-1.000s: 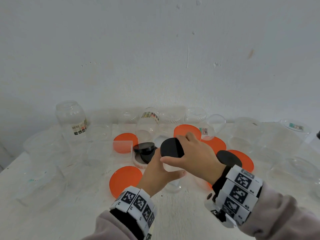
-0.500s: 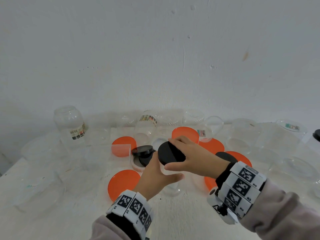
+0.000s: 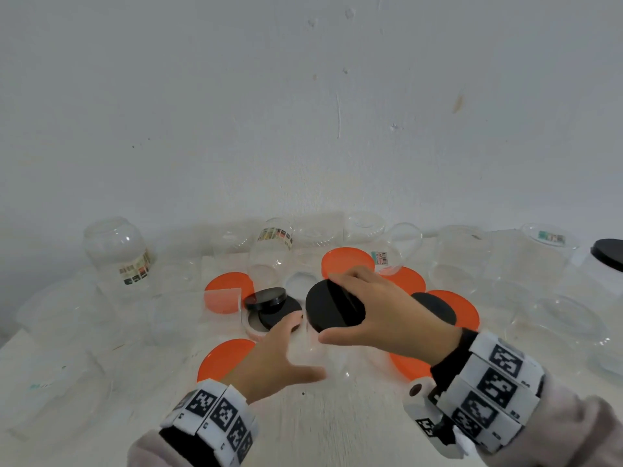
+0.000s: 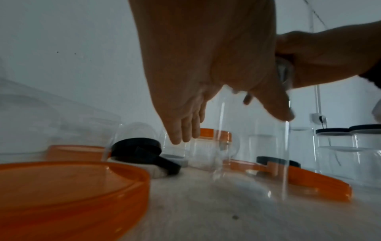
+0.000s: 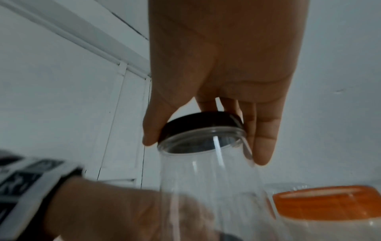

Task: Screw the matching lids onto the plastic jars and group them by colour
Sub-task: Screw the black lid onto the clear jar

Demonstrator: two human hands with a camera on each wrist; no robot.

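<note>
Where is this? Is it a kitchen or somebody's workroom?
Probably a plain workroom, not a kitchen. A bare white table against a blank white wall holds only empty clear jars and loose orange lids. There is no food, sink or stove in view.

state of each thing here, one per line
black lid: on the clear jar's mouth, gripped by right hand
clear jar: upright on table, lid on
left hand: fingers straight, beside the jar
orange lids: loose, flat on table
other jars: open, no lids
far-right jar: black lid on
</note>
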